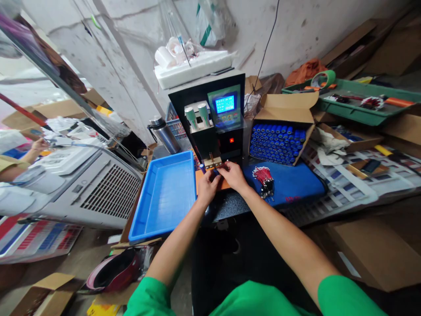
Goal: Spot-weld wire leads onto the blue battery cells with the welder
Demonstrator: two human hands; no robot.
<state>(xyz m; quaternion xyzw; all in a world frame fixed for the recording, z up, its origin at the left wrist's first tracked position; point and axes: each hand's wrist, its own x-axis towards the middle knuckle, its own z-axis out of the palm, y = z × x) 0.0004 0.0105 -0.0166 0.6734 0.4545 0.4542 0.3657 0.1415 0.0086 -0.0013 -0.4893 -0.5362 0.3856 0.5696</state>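
At the foot of a black spot welder with a lit blue screen, my two hands are close together. My left hand is closed round a blue cylindrical battery cell, under the welder's electrode tips. My right hand pinches at the same spot; what its fingertips hold is too small to make out. Another blue cell end shows just beside my left fingers. To the right, a bundle of red and black wires with white ends lies on a blue pad.
A blue tray stands left of the welder, a steel flask behind it. At right, a cardboard box is packed with blue cells; beyond is a green tray. Another person's hand shows at far left.
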